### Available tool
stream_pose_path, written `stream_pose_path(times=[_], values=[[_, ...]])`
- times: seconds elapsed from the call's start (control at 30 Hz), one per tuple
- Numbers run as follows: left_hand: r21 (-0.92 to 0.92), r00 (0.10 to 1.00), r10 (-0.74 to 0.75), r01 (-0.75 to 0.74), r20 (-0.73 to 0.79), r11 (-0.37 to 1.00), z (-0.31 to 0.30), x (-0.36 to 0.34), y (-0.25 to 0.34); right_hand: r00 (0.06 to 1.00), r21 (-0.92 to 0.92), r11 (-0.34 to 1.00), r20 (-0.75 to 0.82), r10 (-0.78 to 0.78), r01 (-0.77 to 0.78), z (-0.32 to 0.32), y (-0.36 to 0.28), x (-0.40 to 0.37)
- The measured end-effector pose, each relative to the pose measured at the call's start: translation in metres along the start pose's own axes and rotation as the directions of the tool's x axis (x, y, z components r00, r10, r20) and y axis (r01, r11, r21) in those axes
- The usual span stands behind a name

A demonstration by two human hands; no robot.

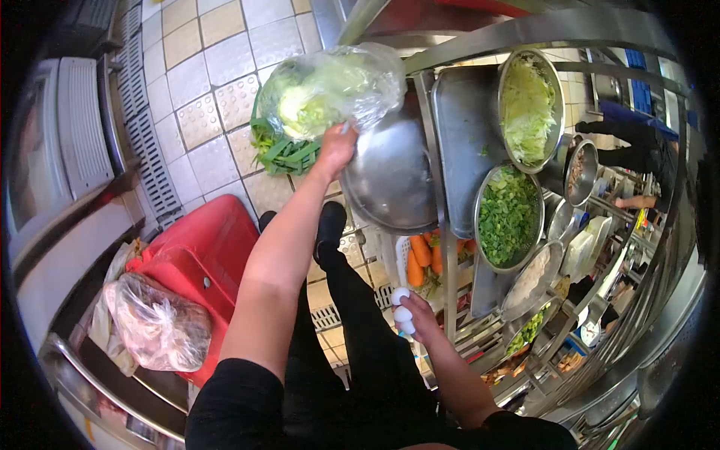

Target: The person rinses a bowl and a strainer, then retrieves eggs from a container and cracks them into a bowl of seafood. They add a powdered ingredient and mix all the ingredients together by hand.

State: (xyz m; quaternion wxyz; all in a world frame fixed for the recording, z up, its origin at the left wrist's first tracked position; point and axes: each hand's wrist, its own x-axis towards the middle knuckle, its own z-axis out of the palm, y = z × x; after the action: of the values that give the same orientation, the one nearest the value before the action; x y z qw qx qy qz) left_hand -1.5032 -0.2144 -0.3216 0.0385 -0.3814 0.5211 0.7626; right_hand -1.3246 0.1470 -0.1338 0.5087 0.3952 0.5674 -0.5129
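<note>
My left hand reaches forward, its fingers closed on the edge of a clear plastic bag. Pale green cabbage shows through the plastic. Long dark green leaves stick out beneath the bag, and a large steel bowl is right beside it. Closer to my body, my right hand is wrapped around white eggs; at least two show, and the fingers partly cover them.
A red bin stands at left with a plastic-wrapped bundle on it. On the right, a metal rack holds bowls of shredded lettuce and chopped greens. Carrots sit low by the rack. Another person stands beyond.
</note>
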Motion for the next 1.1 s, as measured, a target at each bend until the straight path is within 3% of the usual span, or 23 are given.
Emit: stream_pose_path(times=[0.03, 0.07, 0.1, 0.2, 0.23, 0.3, 0.47, 0.53, 0.57, 0.6, 0.63, 0.67, 0.7, 0.77, 0.8, 0.87, 0.9, 0.97, 1.03, 1.1], values=[[-0.044, 1.000, 0.002, -0.001, 0.010, 0.999, 0.012, 0.001, 0.002, 1.000, -0.012, 1.000, 0.003, 0.010, -0.009, 0.002, 0.001, 0.003], [-0.015, 0.994, 0.103, -0.102, 0.035, 0.995, 0.023, -0.007, 0.014, 1.000, -0.029, 1.000, -0.004, 0.009, -0.010, 0.004, 0.001, 0.005], [-0.085, 0.994, 0.104, -0.107, -0.042, 0.991, 0.040, -0.005, 0.016, 1.000, -0.049, 0.999, -0.008, 0.007, -0.007, 0.007, -0.001, 0.008], [0.143, 0.993, 0.112, -0.114, 0.019, 0.983, 0.063, -0.003, 0.028, 0.999, -0.085, 0.996, 0.043, -0.005, 0.009, 0.008, -0.003, 0.020], [0.336, 0.992, 0.087, -0.113, 0.092, 0.935, 0.063, -0.011, 0.039, 0.998, -0.101, 0.995, 0.062, -0.012, 0.018, 0.009, -0.003, 0.023], [0.237, 0.951, 0.286, -0.306, 0.118, 0.922, 0.070, -0.028, 0.022, 0.997, -0.115, 0.993, 0.075, 0.001, 0.007, 0.018, -0.011, 0.023], [0.123, 0.974, 0.226, -0.223, -0.015, 0.967, 0.031, -0.124, -0.035, 0.988, -0.117, 0.993, 0.152, 0.024, -0.006, 0.035, -0.019, 0.021], [0.290, 0.964, -0.020, -0.060, 0.265, 0.955, -0.001, -0.183, -0.068, 0.970, -0.157, 0.988, 0.237, 0.046, -0.009, 0.046, -0.021, 0.021], [0.156, 0.912, 0.004, -0.075, 0.411, 0.985, -0.014, -0.222, -0.052, 0.950, -0.193, 0.981, 0.302, 0.077, -0.019, 0.049, -0.019, 0.024], [0.067, 0.895, 0.022, -0.058, 0.445, 0.996, -0.021, -0.262, -0.052, 0.934, -0.261, 0.965, 0.336, 0.120, -0.030, 0.057, -0.019, 0.020], [0.044, 0.840, 0.099, -0.145, 0.534, 0.988, -0.032, -0.291, -0.052, 0.917, -0.327, 0.945, 0.367, 0.154, -0.028, 0.068, -0.020, 0.016], [0.089, 0.820, -0.037, -0.017, 0.571, 0.996, -0.045, -0.320, -0.037, 0.895, -0.341, 0.938, 0.395, 0.207, -0.067, 0.077, -0.017, 0.007], [0.125, 0.777, -0.166, 0.113, 0.608, 0.986, -0.054, -0.351, -0.024, 0.868, -0.504, 0.862, 0.447, 0.214, 0.048, 0.093, -0.017, -0.002], [0.151, 0.861, -0.012, -0.076, 0.508, 0.986, -0.064, -0.390, -0.060, 0.830, -0.584, 0.810, 0.422, 0.365, -0.059, 0.095, -0.006, -0.010], [0.153, 0.891, 0.055, -0.138, 0.450, 0.978, -0.067, -0.411, -0.064, 0.836, -0.652, 0.748, 0.336, 0.433, -0.126, 0.094, -0.003, -0.014], [0.170, 0.928, 0.181, -0.245, 0.324, 0.955, -0.071, -0.451, -0.072, 0.773, -0.717, 0.679, 0.340, 0.536, -0.156, 0.100, 0.003, -0.027], [0.008, 0.954, 0.117, -0.124, 0.277, 0.992, -0.070, -0.472, -0.074, 0.737, -0.749, 0.637, 0.326, 0.592, -0.181, 0.101, 0.007, -0.034], [-0.212, 0.974, 0.115, -0.072, 0.197, 0.975, -0.069, -0.503, -0.089, 0.671, -0.823, 0.535, 0.289, 0.683, -0.190, 0.105, 0.009, -0.050], [-0.185, 0.992, 0.103, -0.089, 0.069, 0.979, -0.079, -0.541, -0.091, 0.588, -0.886, 0.439, 0.279, 0.760, -0.147, 0.111, 0.008, -0.067], [-0.522, 0.998, 0.051, -0.059, -0.030, 0.851, -0.081, -0.573, -0.118, 0.615, -0.895, 0.422, 0.253, 0.747, -0.144, 0.105, 0.011, -0.071]])
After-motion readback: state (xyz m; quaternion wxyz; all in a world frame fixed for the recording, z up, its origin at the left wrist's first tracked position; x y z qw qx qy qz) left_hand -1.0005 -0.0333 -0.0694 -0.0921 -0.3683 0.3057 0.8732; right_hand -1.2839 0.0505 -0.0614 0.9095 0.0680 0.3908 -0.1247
